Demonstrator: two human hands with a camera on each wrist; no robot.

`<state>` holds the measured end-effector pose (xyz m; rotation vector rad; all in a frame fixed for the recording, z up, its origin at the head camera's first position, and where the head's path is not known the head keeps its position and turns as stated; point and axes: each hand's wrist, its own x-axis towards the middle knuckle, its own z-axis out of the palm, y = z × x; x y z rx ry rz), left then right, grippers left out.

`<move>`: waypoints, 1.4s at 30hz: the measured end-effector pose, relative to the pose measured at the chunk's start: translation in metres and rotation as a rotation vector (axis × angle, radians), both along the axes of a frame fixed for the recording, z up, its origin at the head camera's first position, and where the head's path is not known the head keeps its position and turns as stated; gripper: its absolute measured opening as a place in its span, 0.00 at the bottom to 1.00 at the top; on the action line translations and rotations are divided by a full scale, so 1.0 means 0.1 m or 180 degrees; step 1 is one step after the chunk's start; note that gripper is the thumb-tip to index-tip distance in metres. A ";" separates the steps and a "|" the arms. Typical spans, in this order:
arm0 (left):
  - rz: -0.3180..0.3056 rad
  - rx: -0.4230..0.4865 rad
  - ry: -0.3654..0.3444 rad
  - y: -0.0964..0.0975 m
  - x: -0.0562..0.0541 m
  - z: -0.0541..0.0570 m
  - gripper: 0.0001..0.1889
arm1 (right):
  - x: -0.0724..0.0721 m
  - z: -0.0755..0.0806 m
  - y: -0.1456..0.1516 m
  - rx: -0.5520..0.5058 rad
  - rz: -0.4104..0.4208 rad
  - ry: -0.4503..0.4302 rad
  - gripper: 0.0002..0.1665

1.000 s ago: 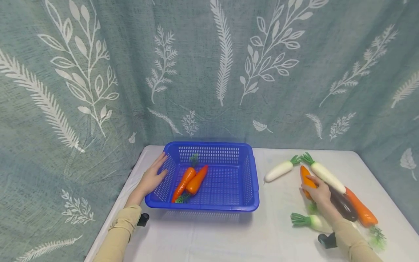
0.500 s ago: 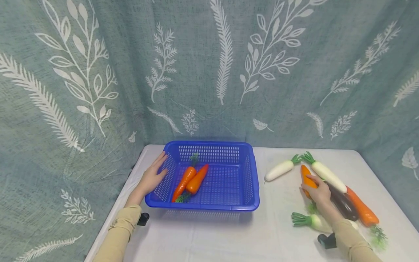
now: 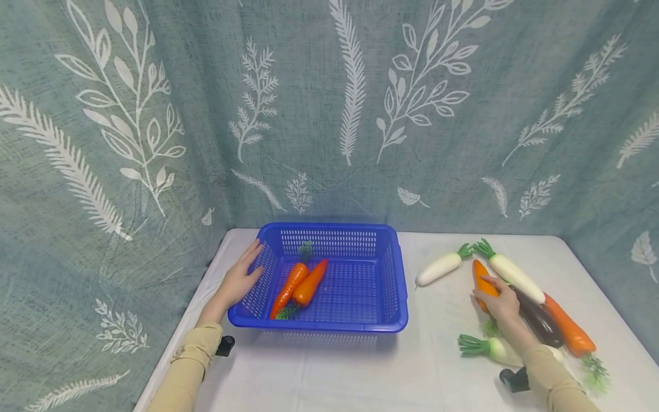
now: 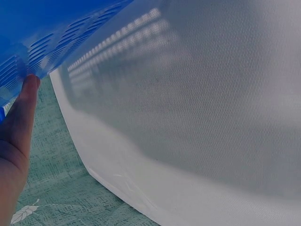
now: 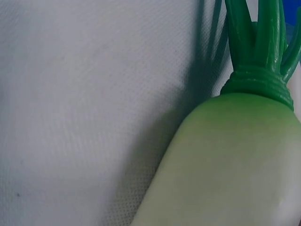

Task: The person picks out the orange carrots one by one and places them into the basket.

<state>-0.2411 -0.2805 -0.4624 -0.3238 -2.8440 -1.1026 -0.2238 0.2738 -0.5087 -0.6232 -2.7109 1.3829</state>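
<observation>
My left hand [image 3: 238,281] rests on the left side of the blue plastic basket [image 3: 319,326], its fingers fairly straight. The left wrist view shows one digit [image 4: 30,89] against the slotted basket wall [image 4: 61,42]. In the basket lie two orange carrots, one glossy [image 3: 288,290] and one beside it [image 3: 311,283]. Over on the right, my right hand [image 3: 501,300] grips an orange carrot [image 3: 481,272] on the table, thumb and fingers around its body. Green carrot leaves [image 3: 491,327] show below that hand. A white radish [image 5: 235,165] fills much of the right wrist view.
Around the right hand lie a white radish [image 3: 440,269], another white radish [image 3: 515,277], a dark eggplant [image 3: 540,320] and a larger carrot [image 3: 571,332]. A third radish [image 3: 499,350] is partly under the right forearm. A patterned curtain [image 3: 319,114] hangs behind the white table [image 3: 319,377].
</observation>
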 end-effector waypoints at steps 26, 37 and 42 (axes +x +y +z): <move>-0.0015 -0.0005 0.0065 0.00 0.00 0.00 0.29 | -0.01 0.05 0.00 -0.0208 -0.0120 -0.0129 0.34; -0.0005 0.0005 0.0024 -0.01 -0.02 -0.02 0.30 | -0.01 0.15 0.02 -0.0512 -0.0016 -0.0029 0.35; 0.0001 -0.0012 0.0014 0.00 -0.01 0.00 0.30 | -0.02 0.22 0.01 -0.0547 0.0039 -0.0011 0.35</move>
